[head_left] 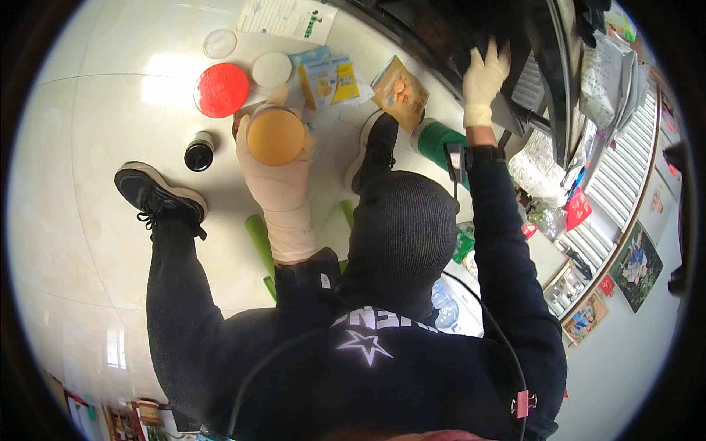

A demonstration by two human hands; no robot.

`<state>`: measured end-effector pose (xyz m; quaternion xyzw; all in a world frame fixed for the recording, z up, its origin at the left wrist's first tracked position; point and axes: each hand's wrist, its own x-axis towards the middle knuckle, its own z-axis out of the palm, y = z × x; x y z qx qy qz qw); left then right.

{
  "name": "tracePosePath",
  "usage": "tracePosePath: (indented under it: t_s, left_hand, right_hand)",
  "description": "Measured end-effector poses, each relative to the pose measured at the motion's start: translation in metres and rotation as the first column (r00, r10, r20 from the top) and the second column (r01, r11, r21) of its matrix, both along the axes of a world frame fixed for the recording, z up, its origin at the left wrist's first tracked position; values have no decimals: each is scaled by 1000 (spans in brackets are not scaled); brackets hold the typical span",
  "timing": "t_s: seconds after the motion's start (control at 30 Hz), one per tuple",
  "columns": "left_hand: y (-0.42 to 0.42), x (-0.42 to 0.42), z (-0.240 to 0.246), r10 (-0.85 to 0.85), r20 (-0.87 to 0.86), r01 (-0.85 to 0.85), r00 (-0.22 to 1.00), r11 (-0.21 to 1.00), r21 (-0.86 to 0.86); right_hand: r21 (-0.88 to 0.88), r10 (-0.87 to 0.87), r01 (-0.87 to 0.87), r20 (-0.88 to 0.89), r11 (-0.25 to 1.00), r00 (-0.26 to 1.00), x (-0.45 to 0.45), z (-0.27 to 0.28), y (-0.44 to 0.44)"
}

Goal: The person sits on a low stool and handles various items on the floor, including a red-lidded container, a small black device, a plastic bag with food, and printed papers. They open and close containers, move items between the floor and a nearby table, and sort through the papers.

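Observation:
My left hand (278, 176), in a pale glove, is closed around a round container (276, 136) with an orange-yellow top, held above the floor. Behind it on the floor are a red round lid (222, 90), a white round lid (271, 70) and a yellow-and-white box (329, 81). My right hand (485, 82), also gloved, reaches up to the right with its fingers apart and nothing visible in it. It is over the dark interior of a glossy black cabinet (441, 33); whether it touches a surface, I cannot tell. An orange snack pouch (401, 91) lies between the hands.
A small black-topped jar (199, 151) stands near my left shoe (160, 190). A clear round lid (219, 43) and a printed sheet (287, 19) lie farther off. A green roll (441, 142) is under my right forearm. Bags and papers (609, 77) crowd the right, beside a white radiator (629, 168).

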<state>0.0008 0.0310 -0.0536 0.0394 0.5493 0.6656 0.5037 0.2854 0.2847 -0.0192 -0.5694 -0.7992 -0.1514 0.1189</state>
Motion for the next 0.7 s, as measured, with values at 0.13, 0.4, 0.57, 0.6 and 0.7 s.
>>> tracePosePath:
  t_s: [0.13,0.4,0.57,0.6,0.7]
  left_hand:
    - [2,5,-1,-198,-374,175,906,980,-95]
    - [5,3,-7,-292,-450,266,844,956,-123]
    - [3,9,-6,42,516,-121,856,985,121]
    - [3,10,-4,30,422,-82,906,991,106]
    - [9,10,3,-175,-225,177,959,984,-11]
  right_hand:
    - [-76,193,-195,-26,978,981,-50,13,23]
    - [-22,114,-144,-498,989,860,-25,41,-55]
    - [-875,-836,202,-317,440,448,107,-101,-147]
    - [-885,-909,343,-177,314,377,126,-140,-147]
    - [-880,-896,182,-444,439,16,158,-204,-154]
